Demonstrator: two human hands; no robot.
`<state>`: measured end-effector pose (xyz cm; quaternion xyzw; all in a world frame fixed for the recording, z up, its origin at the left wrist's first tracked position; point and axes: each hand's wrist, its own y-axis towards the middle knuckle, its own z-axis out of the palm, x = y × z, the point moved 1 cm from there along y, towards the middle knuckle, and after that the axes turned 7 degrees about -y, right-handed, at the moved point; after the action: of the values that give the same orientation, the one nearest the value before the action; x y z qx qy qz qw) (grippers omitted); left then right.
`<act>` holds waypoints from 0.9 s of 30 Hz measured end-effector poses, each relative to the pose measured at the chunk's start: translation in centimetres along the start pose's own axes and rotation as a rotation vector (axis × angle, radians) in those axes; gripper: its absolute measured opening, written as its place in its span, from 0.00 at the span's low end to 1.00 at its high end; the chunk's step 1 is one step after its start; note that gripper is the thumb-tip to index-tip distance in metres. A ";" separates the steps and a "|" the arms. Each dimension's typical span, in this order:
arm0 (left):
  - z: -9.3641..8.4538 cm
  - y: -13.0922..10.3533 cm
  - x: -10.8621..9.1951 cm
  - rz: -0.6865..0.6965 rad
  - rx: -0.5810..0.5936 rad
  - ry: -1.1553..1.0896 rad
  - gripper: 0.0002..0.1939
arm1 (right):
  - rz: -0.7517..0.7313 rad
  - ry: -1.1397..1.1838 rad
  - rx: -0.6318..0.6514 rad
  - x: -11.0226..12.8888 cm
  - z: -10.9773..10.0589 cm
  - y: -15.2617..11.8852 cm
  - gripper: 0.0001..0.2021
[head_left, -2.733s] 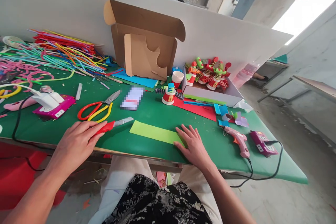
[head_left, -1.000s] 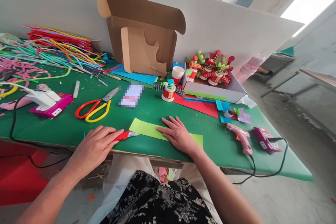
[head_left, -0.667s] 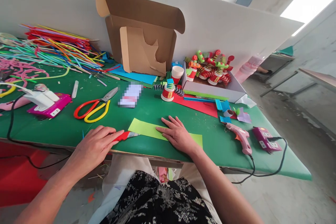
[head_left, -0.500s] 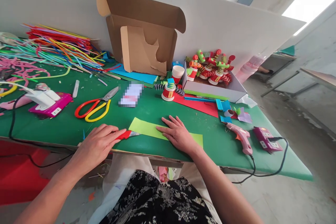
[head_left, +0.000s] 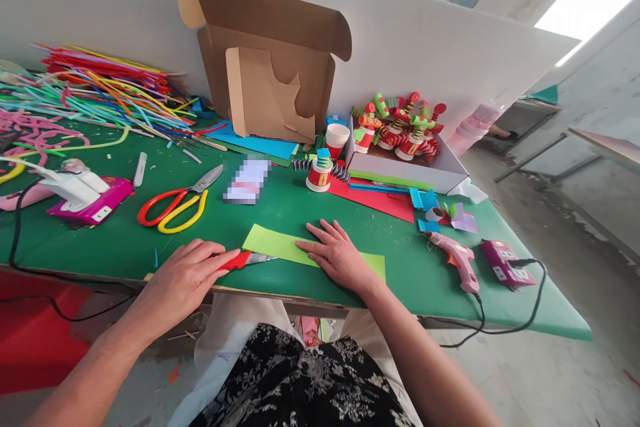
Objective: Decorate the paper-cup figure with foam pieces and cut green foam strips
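My left hand (head_left: 193,277) is closed around the handle of a red utility knife (head_left: 236,261), close to the table's front edge. Its blade points right and lies along the lower edge of a light green paper strip (head_left: 270,241). Spread flat on that strip, my right hand (head_left: 336,259) presses it to the green table (head_left: 300,283). Beyond my left hand lie scissors (head_left: 183,203) with one red and one yellow handle. A decorated paper cup (head_left: 319,179) with folded paper arms stands past the strip.
A pink glue gun (head_left: 457,260) and a purple power socket (head_left: 506,265) with its cord lie at the right. A tray (head_left: 440,177) of cup figures stands behind. Pipe cleaners (head_left: 115,90) are heaped at the far left, beside an upright cardboard box (head_left: 265,20).
The knife's blade has slid slightly right along the strip's lower edge, and more of it shows. My right hand stays in place on the paper. The view has shifted a little.
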<state>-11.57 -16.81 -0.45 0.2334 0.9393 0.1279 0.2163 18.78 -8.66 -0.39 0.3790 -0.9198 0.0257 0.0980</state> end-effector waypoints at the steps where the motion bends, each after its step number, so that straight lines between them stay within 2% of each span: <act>1: 0.0 0.1 -0.1 0.005 -0.002 0.001 0.19 | 0.000 -0.002 0.000 0.0 0.0 0.0 0.19; 11: 0.4 0.3 -0.5 0.019 0.022 -0.007 0.17 | 0.000 -0.007 0.001 0.0 0.0 0.0 0.19; 19: 0.8 1.2 -2.0 0.064 -0.006 0.030 0.16 | 0.007 0.002 -0.001 0.1 -0.1 0.0 0.19; 27: 1.1 1.4 -2.7 0.046 -0.006 0.032 0.16 | 0.011 0.006 -0.003 0.0 0.0 0.0 0.19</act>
<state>-8.39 -16.81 0.04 0.2523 0.9366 0.1392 0.1991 18.75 -8.68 -0.38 0.3740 -0.9215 0.0263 0.1012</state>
